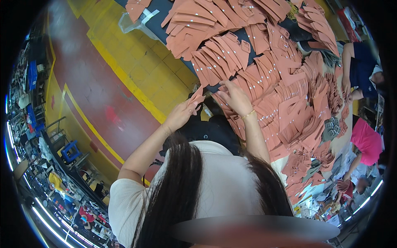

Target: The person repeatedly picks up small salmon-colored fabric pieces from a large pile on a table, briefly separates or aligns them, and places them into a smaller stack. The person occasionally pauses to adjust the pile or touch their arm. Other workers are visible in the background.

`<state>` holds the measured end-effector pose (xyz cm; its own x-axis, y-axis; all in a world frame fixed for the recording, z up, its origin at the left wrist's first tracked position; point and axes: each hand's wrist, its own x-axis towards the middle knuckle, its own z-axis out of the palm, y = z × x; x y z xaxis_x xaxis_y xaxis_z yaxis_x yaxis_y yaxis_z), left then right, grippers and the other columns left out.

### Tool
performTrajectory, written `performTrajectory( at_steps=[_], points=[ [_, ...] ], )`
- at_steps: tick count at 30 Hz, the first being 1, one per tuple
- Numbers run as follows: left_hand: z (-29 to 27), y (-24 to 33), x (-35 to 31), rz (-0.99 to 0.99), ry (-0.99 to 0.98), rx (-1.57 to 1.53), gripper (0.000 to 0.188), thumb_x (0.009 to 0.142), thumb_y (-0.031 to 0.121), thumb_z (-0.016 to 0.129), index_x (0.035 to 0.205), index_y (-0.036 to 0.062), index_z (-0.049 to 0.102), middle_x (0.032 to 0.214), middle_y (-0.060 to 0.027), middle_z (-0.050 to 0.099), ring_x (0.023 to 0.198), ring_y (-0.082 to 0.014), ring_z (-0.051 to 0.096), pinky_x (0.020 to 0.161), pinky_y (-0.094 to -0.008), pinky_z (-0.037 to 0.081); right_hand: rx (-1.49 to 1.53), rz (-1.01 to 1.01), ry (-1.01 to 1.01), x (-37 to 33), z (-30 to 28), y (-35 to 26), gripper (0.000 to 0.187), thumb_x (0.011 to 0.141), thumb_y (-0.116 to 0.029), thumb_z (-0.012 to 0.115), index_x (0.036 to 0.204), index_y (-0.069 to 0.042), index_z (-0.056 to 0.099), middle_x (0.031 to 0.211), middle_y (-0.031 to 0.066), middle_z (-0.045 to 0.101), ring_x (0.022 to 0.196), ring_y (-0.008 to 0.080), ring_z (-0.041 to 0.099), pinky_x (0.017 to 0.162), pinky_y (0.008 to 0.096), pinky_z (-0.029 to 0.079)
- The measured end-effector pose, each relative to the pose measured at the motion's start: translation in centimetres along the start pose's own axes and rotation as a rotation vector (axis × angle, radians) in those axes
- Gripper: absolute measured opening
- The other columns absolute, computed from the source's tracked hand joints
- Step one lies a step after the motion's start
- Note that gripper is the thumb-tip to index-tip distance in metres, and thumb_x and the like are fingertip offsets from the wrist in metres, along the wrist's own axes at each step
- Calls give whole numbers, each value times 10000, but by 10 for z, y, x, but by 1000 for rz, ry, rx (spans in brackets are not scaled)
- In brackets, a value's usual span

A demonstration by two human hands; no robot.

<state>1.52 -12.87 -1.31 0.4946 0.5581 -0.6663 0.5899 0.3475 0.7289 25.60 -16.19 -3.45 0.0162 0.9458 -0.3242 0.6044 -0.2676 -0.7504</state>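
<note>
My left hand (181,115) is closed on a small cut piece of salmon-orange material (197,97), which sticks up from between the thumb and fingers. To its right, my right hand (237,99) has its fingers apart and a gap shows between thumb and forefinger, with nothing seen in it. That hand is over the near left edge of the table, beside fanned stacks of the same salmon-orange cut pieces (223,56). Many of these pieces carry small white stickers. More overlapping rows of cut pieces (285,105) spread to the right of my right hand.
The dark table edge (159,18) runs along the left of the stacks, with a clear plastic bag (129,22) hanging there. Grey-green pieces (331,128) lie farther right. Co-workers, one in a pink top (367,140), stand along the right side. A yellow-and-red floor (124,82) stretches left.
</note>
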Motion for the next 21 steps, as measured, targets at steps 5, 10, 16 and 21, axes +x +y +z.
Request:
performTrajectory(
  at_steps=[5, 10, 16, 21],
  points=[
    [-4, -8, -7, -33, 30, -72, 562, 966, 427, 381, 1352, 20, 432, 782, -84, 603, 794, -184, 564, 752, -302, 445, -96, -128, -11, 28, 2, -15, 348, 839, -214, 635, 1116, -9, 580, 979, 172, 615, 910, 304, 608, 805, 387, 481],
    [-8, -11, -18, -54, 83, -219, 559, 975, 422, 417, 1303, -28, 461, 787, -48, 591, 788, -144, 539, 748, -264, 439, -372, -274, 163, 63, -5, -38, 345, 811, -211, 652, 1087, -12, 595, 1092, 151, 569, 1023, 309, 545, 872, 401, 450],
    [-15, -23, -19, -126, 121, -284, 454, 983, 380, 399, 922, -17, 611, 768, -48, 594, 778, -151, 549, 754, -276, 444, -551, -287, 289, 122, -3, -53, 493, 804, -269, 659, 1212, -23, 533, 1291, 134, 463, 1142, 332, 464, 937, 463, 406],
    [-20, -29, -14, -151, 158, -696, 413, 997, 358, 367, 867, 14, 556, 867, -86, 599, 796, -163, 575, 761, -285, 492, -733, -241, 343, 189, 11, -39, 558, 827, -337, 633, 1283, -47, 495, 1428, 85, 358, 1278, 315, 353, 984, 563, 328]
  ],
)
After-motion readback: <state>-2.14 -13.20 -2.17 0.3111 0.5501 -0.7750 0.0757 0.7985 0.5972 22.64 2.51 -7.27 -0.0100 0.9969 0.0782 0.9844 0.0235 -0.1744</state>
